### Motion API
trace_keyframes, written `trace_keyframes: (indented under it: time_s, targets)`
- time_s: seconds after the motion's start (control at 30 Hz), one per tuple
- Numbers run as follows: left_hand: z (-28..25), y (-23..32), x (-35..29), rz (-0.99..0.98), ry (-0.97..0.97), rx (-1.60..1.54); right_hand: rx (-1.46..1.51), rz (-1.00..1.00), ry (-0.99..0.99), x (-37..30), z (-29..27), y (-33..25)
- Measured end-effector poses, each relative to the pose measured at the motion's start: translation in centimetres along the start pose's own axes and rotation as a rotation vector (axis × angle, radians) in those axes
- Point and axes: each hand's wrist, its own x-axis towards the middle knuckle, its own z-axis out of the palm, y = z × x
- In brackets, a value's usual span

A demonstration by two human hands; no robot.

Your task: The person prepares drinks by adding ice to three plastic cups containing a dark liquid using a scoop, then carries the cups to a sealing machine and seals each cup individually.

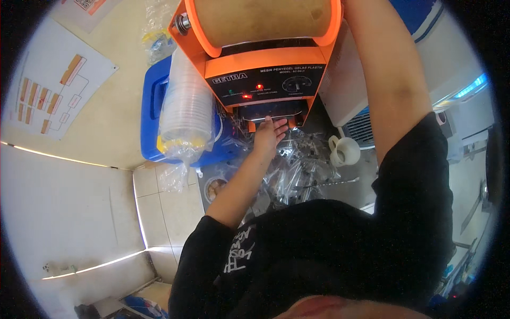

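An orange cup sealing machine [265, 56] with a black control panel and red lights stands in front of me, a wide roll of brownish film [260, 20] across its top. My left hand [270, 135] is at the machine's low front opening, palm partly up and fingers stretched out and apart. Its fingertips are at or just before the dark tray area; whether they touch is unclear. I see nothing held in it. My right arm [390, 69] reaches up along the machine's right side. The right hand lies beyond the upper edge, out of sight.
Left of the machine, a long bagged stack of clear plastic cups [186, 109] leans against a blue bin [154, 114]. Crumpled clear plastic [295, 170] covers the counter below. A white mug [345, 151] and a long thin spoon-like utensil [332, 183] lie to the right.
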Motion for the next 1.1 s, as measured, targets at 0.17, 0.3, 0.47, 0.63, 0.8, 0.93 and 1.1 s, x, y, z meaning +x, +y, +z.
trace_keyframes:
  time_s: [0.17,0.3,0.47,0.63,0.8,0.93,1.1]
  targets:
    - [3.0,3.4,-3.9,0.013,-0.269,0.84,0.06,-0.116,0.099,0.0,-3.0,1.1]
    - [8.6,10.6,-8.4,1.39,0.155,1.471,0.099,-0.22,0.082,-9.6,-4.7,0.5]
    - [10.1,8.9,-4.5,1.572,0.435,1.639,0.099,-0.27,0.12,-15.8,-7.1,0.1]
    - [10.8,9.4,-5.4,1.454,0.473,1.595,-0.01,-0.827,-0.416,-24.1,-12.3,5.9]
    - [11.5,10.0,-6.7,1.401,0.442,1.51,-0.021,-0.663,-0.324,-23.6,-11.4,5.4]
    - [12.0,11.5,-7.0,1.526,0.438,1.533,-0.146,-0.624,-0.207,-23.0,-12.2,3.9]
    - [11.4,12.6,-6.8,1.507,0.338,1.552,-0.343,-0.756,-0.572,-22.1,-10.7,-1.8]
